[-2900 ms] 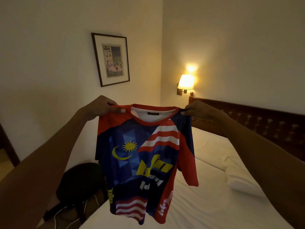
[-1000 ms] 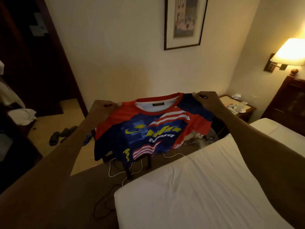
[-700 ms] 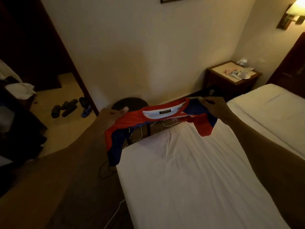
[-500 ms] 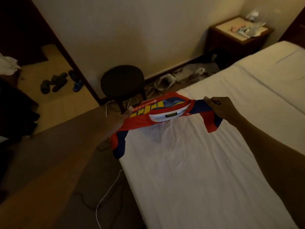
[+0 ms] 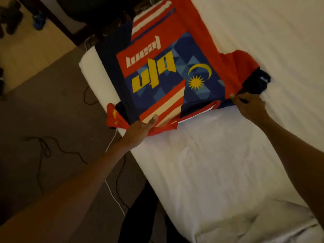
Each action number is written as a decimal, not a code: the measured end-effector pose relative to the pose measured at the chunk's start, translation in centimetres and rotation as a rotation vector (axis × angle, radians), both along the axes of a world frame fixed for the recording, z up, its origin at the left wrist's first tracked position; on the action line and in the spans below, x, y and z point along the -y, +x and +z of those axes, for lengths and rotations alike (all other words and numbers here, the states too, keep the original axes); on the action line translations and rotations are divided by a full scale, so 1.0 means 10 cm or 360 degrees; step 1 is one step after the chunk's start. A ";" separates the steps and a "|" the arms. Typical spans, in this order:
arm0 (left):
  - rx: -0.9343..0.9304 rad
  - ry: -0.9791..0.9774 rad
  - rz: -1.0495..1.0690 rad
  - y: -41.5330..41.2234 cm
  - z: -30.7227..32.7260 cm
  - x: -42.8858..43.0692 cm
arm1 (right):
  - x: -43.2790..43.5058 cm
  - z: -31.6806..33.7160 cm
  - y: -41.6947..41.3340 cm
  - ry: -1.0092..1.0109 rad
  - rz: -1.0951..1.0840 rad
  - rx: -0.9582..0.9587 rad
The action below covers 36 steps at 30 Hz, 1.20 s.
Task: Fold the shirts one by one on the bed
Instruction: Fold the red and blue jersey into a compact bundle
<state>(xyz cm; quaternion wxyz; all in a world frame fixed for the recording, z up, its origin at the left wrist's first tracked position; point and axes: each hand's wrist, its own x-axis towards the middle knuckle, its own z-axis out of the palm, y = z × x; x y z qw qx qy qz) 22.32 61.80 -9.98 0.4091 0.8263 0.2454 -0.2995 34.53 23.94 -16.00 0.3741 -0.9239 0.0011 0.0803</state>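
A red and navy shirt [image 5: 168, 67] with a yellow moon, star and lettering lies spread on the white bed [image 5: 219, 172], collar end towards me, hem at the far end near the bed's corner. My left hand [image 5: 140, 130] holds the near left shoulder, thumb on top of the cloth. At the near right shoulder my right hand [image 5: 249, 106] pinches the fabric. One sleeve hangs over the bed's left edge; the other lies bunched on the sheet to the right.
Dark cables [image 5: 52, 149] and a white cable [image 5: 114, 195] trail over the carpet left of the bed. A dark chair [image 5: 98, 9] stands past the bed's far corner. Shoes [image 5: 10, 18] lie on the floor at top left.
The shirt, held up in the air by both shoulders before, now lies flat on the bed with the print facing up. Both hands came down with it, still gripping the shoulders.
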 end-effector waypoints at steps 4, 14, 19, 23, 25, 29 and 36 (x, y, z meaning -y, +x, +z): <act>0.0193 0.0025 -0.0255 -0.34 -0.28 0.17 | 0.29 -0.27 -0.24 -0.0268 0.0082 0.0065; 0.0532 0.0075 -0.1113 -1.28 -0.70 0.88 | 1.19 -0.39 -0.96 -0.0679 0.0040 0.0047; 0.0518 0.0075 -0.1380 -1.41 -0.57 1.24 | 1.28 -0.22 -1.39 -0.0800 0.0022 -0.0198; 0.0606 0.0095 -0.1431 -1.40 -0.47 1.34 | 1.00 -0.12 -1.82 -0.0582 -0.0340 -0.0096; 0.0665 0.0168 -0.1500 -1.40 -0.47 1.34 | 0.70 -0.02 -1.99 -0.0380 -0.0680 -0.0145; 0.0631 0.0263 -0.1577 -1.44 -0.49 1.40 | 0.22 0.03 -2.16 -0.0103 -0.0976 -0.0940; 0.0778 0.0364 -0.1523 -1.44 -0.54 1.54 | 0.28 -0.38 -1.92 0.0600 -0.1709 -0.0918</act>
